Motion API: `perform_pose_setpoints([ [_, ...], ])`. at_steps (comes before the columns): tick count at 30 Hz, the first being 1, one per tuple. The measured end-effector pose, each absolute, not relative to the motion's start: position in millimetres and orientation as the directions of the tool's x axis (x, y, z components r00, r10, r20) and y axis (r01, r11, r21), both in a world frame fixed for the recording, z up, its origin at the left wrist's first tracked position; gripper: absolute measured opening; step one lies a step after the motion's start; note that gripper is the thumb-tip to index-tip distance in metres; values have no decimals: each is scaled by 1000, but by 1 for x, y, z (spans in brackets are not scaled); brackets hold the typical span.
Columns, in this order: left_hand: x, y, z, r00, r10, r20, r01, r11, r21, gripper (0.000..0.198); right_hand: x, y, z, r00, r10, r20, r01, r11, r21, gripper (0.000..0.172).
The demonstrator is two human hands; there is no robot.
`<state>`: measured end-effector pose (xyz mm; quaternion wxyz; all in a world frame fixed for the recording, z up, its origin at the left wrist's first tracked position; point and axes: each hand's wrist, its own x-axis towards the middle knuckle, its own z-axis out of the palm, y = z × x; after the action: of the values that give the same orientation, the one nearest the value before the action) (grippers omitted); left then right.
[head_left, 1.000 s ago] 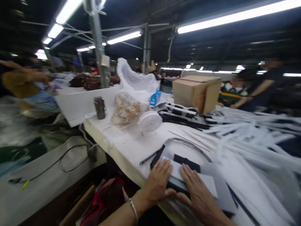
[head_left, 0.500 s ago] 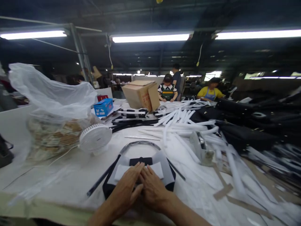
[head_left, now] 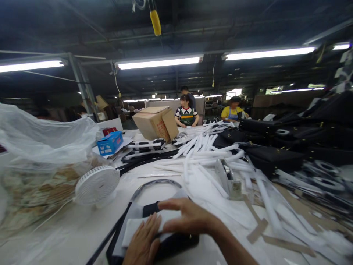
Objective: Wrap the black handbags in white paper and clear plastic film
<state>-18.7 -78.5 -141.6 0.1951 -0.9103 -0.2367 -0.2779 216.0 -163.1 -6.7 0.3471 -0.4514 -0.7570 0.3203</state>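
White fan (head_left: pixel 97 186) standing on tabletop (head_left: pixel 68 239) w/ plastic bag (head_left: pixel 49 138) slumping nr it, blue box (head_left: pixel 110 142) resting behind, cardbd box (head_left: pixel 149 123) sitting farther back, yellow pendant (head_left: pixel 156 23) hanging overhead, tube lights (head_left: pixel 160 63) glowing in bg

- head cam on the person, so basically head height, looking forward and a bit down
- super close to the left hand (head_left: pixel 145 239) and right hand (head_left: pixel 190 217), both low in frame
- past them it catches the table (head_left: pixel 125 192) and ceiling lights (head_left: pixel 160 63) farther off
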Motion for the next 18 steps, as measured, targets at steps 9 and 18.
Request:
perform_pose_setpoints([
  [9,-18,-91,-135,744,431,511,572,-806,-153,61,335,-181,-8,653,743,149,-127,301,-945,43],
  [18,-18,-86,-142,733,320,600,580,-754,-307,56,403,-112,-85,522,811,265,759,-299,-579,40],
])
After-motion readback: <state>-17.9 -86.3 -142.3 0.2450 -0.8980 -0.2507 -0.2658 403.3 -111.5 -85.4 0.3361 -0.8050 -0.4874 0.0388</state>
